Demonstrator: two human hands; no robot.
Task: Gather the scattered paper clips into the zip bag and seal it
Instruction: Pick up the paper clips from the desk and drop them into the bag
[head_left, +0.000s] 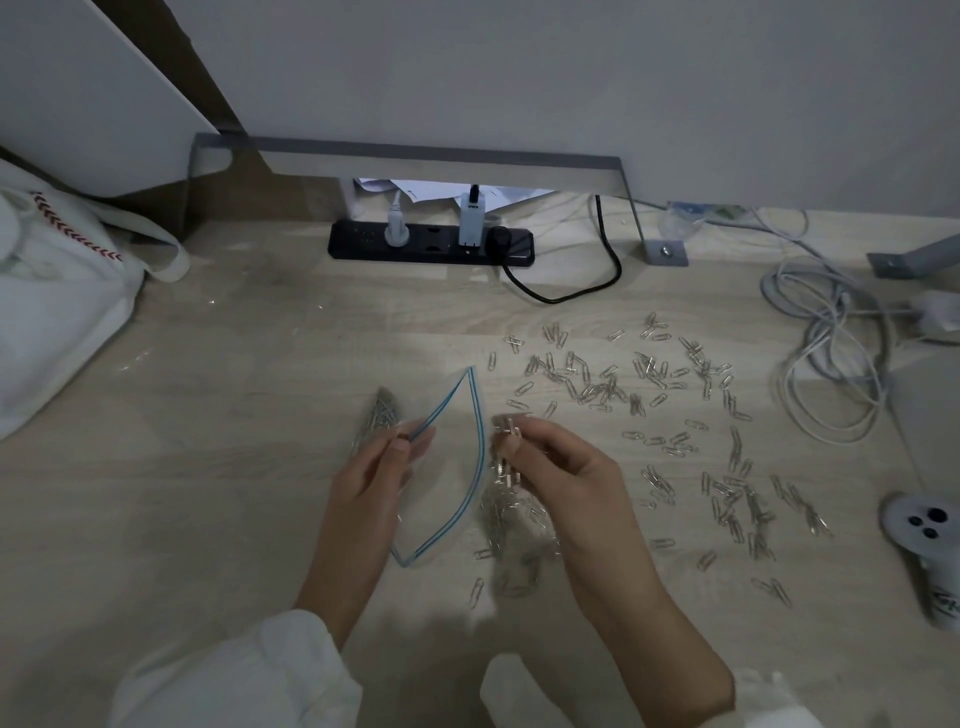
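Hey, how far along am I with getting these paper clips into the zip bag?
Under halfway, I'd judge. Done: a cluster of clips appears to lie inside the zip bag. In hand: the left hand pinches the bag's mouth open, and the right hand holds a bunch of clips beside it. Left: many scattered clips lie on the floor, and the blue zip is unsealed.

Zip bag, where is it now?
The zip bag lies mid head view, left hand pinching its open mouth, right hand holding paper clips at its right edge.
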